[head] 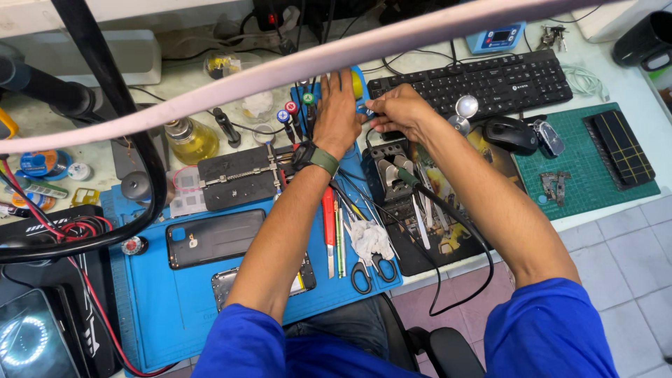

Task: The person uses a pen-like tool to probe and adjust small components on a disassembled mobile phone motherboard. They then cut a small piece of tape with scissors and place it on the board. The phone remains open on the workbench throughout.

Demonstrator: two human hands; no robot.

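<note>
Up by the keyboard (476,80), left hand (338,112) lies flat-open on the screwdrivers (294,115) (right hand (395,108) pinching something small).

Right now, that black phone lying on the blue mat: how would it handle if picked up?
The black phone looks like a flat, rigid slab, so probably stiff. Its glossy surface may be slippery. Lying flat on the blue mat, it seems unlikely to roll or tip.
</note>
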